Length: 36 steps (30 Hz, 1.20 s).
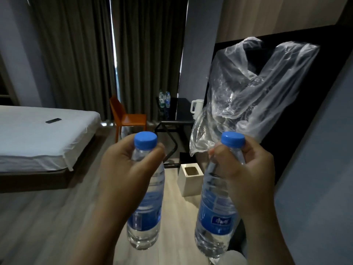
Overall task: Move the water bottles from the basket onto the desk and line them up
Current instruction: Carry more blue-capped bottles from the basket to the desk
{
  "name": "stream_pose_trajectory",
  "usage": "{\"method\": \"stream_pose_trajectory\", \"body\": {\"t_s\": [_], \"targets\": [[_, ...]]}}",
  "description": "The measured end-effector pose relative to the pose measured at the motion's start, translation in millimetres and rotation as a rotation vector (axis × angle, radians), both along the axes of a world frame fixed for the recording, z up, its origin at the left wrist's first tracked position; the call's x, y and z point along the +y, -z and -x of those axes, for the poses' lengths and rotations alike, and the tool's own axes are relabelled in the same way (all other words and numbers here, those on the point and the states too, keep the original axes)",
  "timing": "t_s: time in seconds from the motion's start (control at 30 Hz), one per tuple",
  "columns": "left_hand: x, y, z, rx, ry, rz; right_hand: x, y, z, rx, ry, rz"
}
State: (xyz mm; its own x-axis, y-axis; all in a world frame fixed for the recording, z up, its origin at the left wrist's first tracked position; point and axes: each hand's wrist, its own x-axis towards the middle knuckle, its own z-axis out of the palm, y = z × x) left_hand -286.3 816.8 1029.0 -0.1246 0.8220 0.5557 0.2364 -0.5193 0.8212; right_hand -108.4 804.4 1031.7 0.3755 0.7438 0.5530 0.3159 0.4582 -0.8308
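My left hand [124, 169] grips a clear water bottle [147, 211] with a blue cap and blue label by its neck. My right hand [246, 175] grips a second, matching water bottle [215, 215] by its neck and also pinches a clear plastic bag [248, 96] that billows up to the right. Both bottles hang upright over the wooden floor. The dark desk [181, 111] stands far ahead by the curtains, with two bottles [164, 99] standing on its far left corner. No basket is in view.
A white kettle [196, 108] sits on the desk. An orange chair [128, 117] stands left of the desk. A white square bin [191, 176] is on the floor ahead. A bed [38, 134] with a remote fills the left; a dark panel runs along the right wall.
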Motion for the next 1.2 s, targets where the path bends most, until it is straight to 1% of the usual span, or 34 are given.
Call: {"method": "stream_pose_trajectory", "body": {"t_s": [0.3,0.53,0.7,0.8,1.0,1.2], "targets": [[104.7,11.9,48.6,0.017,-0.044,0.015,113.8,6.3,42.5,-0.037,-0.034,-0.024],[201.4,11.6,49.1,0.022,-0.093,-0.035,220.5,12.6,43.6,-0.06,-0.099,-0.042],[283.6,-2.9,43.0,0.056,-0.168,-0.075,306.3,1.1,39.9,-0.064,-0.135,-0.084],[326.0,-7.6,40.5,0.039,-0.201,-0.092,351.9,-1.9,39.7,-0.063,-0.153,-0.112],[405.0,0.0,43.1,0.001,-0.201,-0.031,431.2,7.8,43.1,-0.068,-0.224,-0.075],[490.7,13.3,59.4,-0.003,-0.203,-0.009,512.3,21.0,56.0,-0.064,-0.19,-0.036]]}}
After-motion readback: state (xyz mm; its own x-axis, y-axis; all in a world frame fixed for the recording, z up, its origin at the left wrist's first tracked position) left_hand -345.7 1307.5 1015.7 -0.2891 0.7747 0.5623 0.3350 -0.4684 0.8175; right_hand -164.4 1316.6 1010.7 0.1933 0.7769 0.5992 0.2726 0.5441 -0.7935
